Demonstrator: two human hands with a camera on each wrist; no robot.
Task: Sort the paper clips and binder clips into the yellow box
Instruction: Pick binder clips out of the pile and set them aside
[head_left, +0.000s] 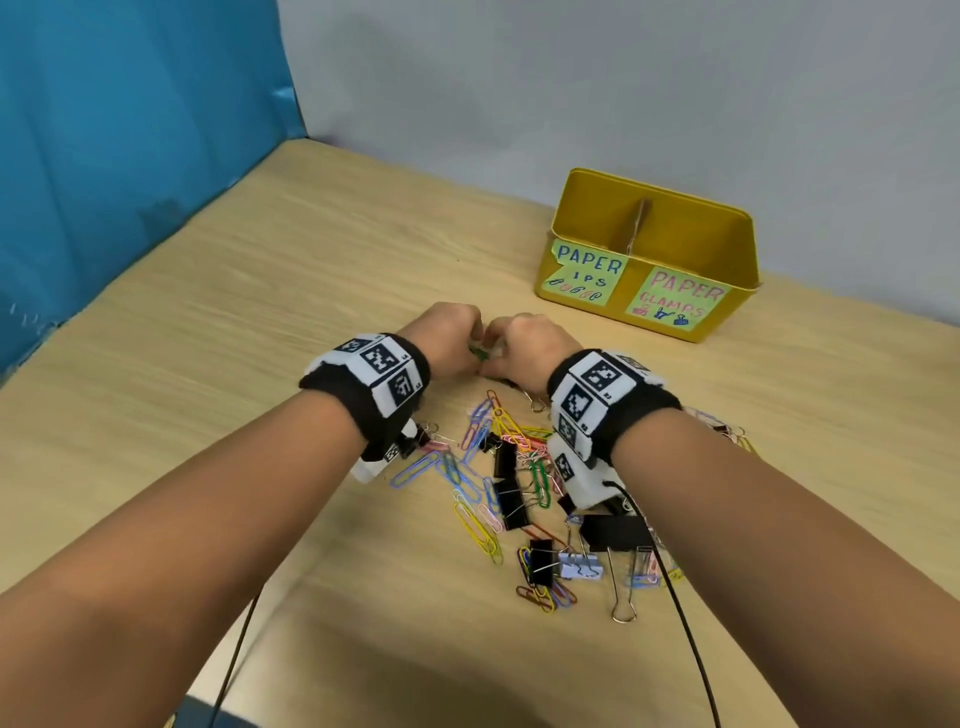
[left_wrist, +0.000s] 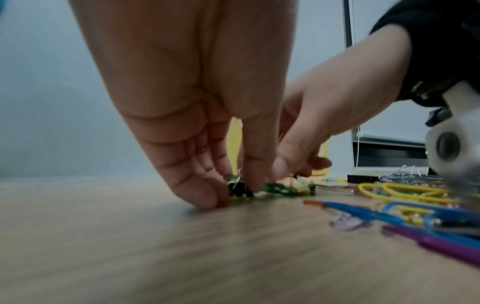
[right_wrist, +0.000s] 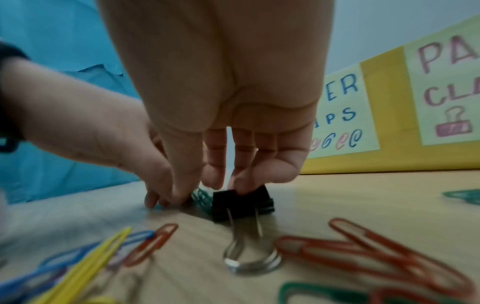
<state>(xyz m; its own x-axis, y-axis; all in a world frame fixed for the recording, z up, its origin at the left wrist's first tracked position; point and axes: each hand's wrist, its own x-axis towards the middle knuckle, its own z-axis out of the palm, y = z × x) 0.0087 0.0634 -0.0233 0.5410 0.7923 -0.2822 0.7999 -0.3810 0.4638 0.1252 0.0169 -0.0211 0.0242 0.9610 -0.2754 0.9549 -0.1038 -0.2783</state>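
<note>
My left hand (head_left: 470, 345) and right hand (head_left: 498, 353) meet fingertip to fingertip on the wooden table, in front of the yellow box (head_left: 654, 193). In the left wrist view my left hand (left_wrist: 233, 194) pinches a small black binder clip (left_wrist: 240, 188), and green paper clips (left_wrist: 278, 189) trail from it toward the right hand. In the right wrist view my right hand (right_wrist: 211, 193) holds down a black binder clip (right_wrist: 241, 202) whose silver handle points at the camera; green paper clips (right_wrist: 201, 197) lie beside it. Whether these are one clip or two I cannot tell.
The box has a cardboard divider (head_left: 636, 223); its left half is labelled paper clips, its right half paper clamps. A pile of coloured paper clips and black binder clips (head_left: 509, 467) lies under my wrists. Black cables (head_left: 680, 623) run off the near edge. A blue curtain (head_left: 130, 156) hangs on the left.
</note>
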